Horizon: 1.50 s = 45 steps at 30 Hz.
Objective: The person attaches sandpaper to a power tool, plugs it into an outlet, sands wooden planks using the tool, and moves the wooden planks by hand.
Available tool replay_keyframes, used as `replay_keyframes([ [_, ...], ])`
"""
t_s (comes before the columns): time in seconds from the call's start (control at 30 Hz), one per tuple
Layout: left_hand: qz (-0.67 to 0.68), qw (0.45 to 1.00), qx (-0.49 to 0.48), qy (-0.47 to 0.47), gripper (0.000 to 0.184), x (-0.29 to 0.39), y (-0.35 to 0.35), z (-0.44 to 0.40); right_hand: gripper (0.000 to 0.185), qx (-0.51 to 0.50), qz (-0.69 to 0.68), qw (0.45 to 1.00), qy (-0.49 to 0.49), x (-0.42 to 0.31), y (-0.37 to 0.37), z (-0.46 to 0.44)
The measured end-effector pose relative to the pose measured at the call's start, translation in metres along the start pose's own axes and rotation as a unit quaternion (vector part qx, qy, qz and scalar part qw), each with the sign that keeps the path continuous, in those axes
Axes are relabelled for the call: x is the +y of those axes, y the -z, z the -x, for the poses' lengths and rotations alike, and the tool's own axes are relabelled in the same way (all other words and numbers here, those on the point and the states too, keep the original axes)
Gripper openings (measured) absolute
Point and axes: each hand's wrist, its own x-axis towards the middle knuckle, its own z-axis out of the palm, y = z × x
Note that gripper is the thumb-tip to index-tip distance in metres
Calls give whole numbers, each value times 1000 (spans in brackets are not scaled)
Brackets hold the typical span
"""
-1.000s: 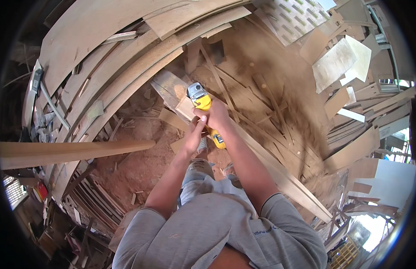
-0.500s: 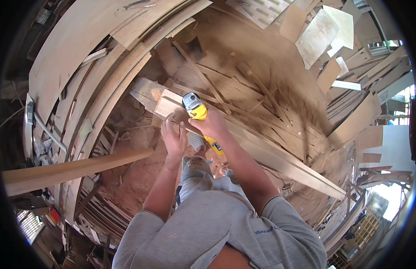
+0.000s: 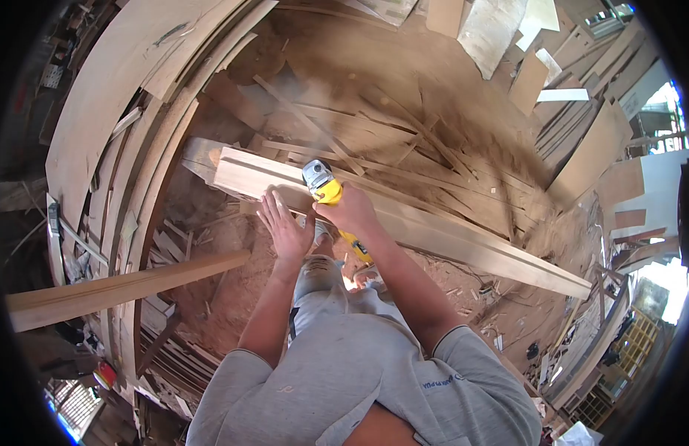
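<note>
My right hand (image 3: 352, 212) is wrapped around the yellow body of an angle grinder (image 3: 329, 192). The tool's silver head rests at or just above the top face of a long pale wooden beam (image 3: 244, 172), a little in from its left end; its disc is hidden. A groove or step runs lengthwise along the beam. My left hand (image 3: 289, 230) is open, fingers stretched out at the beam's near edge beside the grinder head. The fingertips seem to touch the wood.
Stacked boards (image 3: 125, 171) curve along the left. Another squared timber (image 3: 129, 288) juts in from the left, near my left forearm. Dust hangs over scrap wood beyond the beam. Sheet offcuts (image 3: 493, 33) lie at the upper right. Wood scraps litter the reddish floor (image 3: 218, 297).
The grinder and both hands have moved rightward along the beam, farther from its left end. My left fingers are straighter now. The whole view has shifted.
</note>
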Motion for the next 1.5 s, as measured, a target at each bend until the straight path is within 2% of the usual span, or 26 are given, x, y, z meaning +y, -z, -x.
replay_keyframes([
  [0.2,-72,995,-57,32,123,16,-20,10,74,16,-20,999,-29,53,37,39],
  [0.3,-103,990,-87,43,125,20,-16,8,72,26,-18,999,-37,86,47,54],
  [0.6,-191,965,-160,81,127,31,-10,-3,66,45,-57,995,-63,174,92,104],
  [1.03,-194,961,-172,102,129,11,-22,-11,67,60,-89,986,-131,271,162,177],
  [1.5,-220,951,-188,105,125,-10,-26,-26,70,96,-83,972,-196,363,198,222],
])
